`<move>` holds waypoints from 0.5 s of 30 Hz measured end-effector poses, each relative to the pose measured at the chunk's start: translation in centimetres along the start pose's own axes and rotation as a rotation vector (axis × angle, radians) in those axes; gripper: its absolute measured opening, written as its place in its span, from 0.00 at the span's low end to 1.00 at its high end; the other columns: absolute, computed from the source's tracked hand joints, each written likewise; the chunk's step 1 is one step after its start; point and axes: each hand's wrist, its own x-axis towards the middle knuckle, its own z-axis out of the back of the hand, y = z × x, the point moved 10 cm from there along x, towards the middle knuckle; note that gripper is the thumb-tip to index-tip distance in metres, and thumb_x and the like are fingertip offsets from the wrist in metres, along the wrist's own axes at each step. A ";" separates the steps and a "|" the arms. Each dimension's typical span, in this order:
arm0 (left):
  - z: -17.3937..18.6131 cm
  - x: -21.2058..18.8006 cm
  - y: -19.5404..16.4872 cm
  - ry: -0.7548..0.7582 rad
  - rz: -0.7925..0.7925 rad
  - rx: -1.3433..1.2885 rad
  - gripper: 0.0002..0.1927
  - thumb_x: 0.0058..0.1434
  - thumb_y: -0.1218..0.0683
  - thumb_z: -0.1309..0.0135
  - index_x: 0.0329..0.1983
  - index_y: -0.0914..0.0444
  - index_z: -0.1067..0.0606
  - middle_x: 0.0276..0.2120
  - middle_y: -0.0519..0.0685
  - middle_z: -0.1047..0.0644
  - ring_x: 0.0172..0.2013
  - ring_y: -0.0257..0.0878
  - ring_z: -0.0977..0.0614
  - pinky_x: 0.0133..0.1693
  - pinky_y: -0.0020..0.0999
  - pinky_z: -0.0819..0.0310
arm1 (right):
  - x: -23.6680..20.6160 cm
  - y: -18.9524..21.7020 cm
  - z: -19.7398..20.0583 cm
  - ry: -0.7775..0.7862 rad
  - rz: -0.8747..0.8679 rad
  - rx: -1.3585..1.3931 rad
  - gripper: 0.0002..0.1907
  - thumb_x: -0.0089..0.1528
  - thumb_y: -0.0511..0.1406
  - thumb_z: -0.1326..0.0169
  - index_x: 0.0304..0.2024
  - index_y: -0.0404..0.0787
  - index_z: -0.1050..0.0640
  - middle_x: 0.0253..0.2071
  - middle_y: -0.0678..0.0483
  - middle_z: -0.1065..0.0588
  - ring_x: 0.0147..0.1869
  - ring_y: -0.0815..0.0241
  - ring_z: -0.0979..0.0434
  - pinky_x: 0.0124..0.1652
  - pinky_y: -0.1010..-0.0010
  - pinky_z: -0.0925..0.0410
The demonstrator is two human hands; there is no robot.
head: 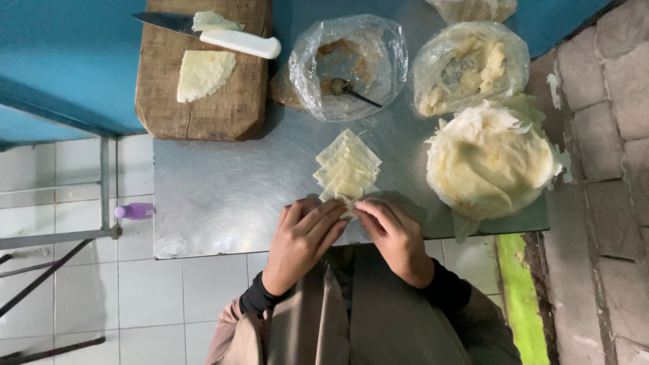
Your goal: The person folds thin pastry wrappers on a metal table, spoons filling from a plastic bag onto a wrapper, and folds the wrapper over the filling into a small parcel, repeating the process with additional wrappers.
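Both hands work at the near edge of the shiny metal tabletop (216,196), whose near-left part lies bare. The left hand (303,238) and right hand (395,236) pinch one pale folded pastry wrapper (349,205) between their fingertips. Just beyond lies an overlapping row of about five folded pale wrappers (348,165). Two open plastic bags sit at the far edge, beside one wooden cutting board (203,108).
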 end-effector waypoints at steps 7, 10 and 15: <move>0.0 0.1 -0.1 0.000 -0.017 -0.003 0.14 0.66 0.53 0.39 0.53 0.61 0.20 0.54 0.44 0.20 0.51 0.44 0.22 0.52 0.38 0.31 | 0.5 0.7 -0.3 0.023 0.064 -0.054 0.13 0.60 0.24 0.37 0.47 0.35 0.23 0.44 0.49 0.21 0.47 0.50 0.19 0.45 0.64 0.26; 0.0 0.2 -0.2 0.006 -0.022 0.000 0.15 0.66 0.53 0.40 0.54 0.62 0.21 0.53 0.44 0.20 0.52 0.46 0.22 0.52 0.39 0.31 | 0.7 0.9 -0.2 0.021 0.071 -0.073 0.15 0.59 0.25 0.36 0.47 0.35 0.23 0.43 0.49 0.21 0.46 0.50 0.19 0.44 0.64 0.26; 0.1 0.3 -0.4 -0.001 -0.032 0.011 0.16 0.65 0.54 0.40 0.55 0.62 0.21 0.54 0.46 0.20 0.51 0.46 0.22 0.52 0.38 0.31 | 0.6 0.3 -0.2 0.002 -0.009 -0.013 0.16 0.61 0.25 0.34 0.49 0.36 0.24 0.42 0.50 0.20 0.45 0.53 0.18 0.41 0.67 0.26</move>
